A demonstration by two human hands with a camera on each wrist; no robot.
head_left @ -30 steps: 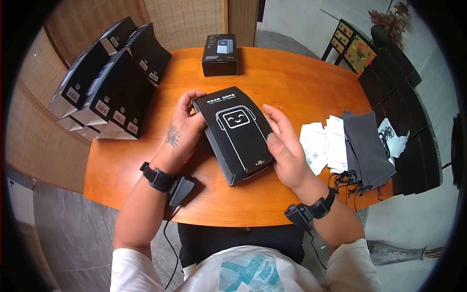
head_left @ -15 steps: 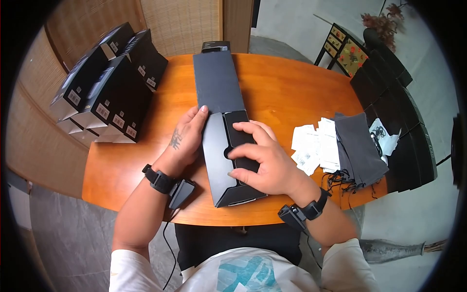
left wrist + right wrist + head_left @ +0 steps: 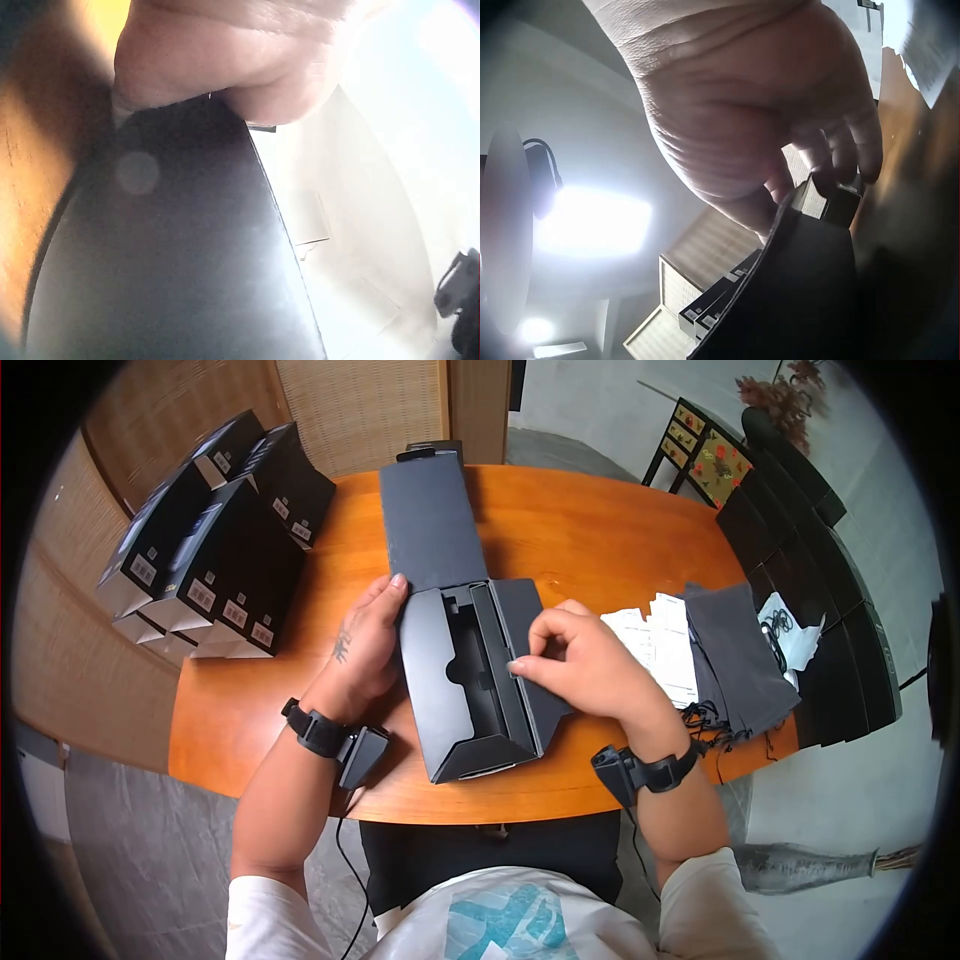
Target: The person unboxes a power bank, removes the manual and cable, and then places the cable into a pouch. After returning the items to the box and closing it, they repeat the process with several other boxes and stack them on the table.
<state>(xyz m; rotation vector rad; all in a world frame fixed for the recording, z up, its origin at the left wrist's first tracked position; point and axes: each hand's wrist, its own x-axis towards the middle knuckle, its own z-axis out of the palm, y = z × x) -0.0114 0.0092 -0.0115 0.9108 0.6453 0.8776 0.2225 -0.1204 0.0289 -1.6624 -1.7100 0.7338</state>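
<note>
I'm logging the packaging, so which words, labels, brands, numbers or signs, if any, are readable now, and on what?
Nothing is legible.
Stacked boxes: white labels with barcodes, too small to read.
White papers: print too small to read.
Shirt: teal print, no readable word.
Left wrist: dark mark, unreadable.
Open box: no text on the panels in view.

The bare left hand (image 3: 368, 645), an inked mark near its wrist, sits left of the head view's centre. Its thumb (image 3: 397, 584) points up the frame; most of its fingers are hidden. The bare right hand (image 3: 595, 670), right of centre, has its fingers bent and its thumb reaching leftward. Both bare forearms rise from the lower corners, slanting inward, the left forearm (image 3: 277, 790) leaning right, the right forearm (image 3: 683, 815) leaning slightly left.
</note>
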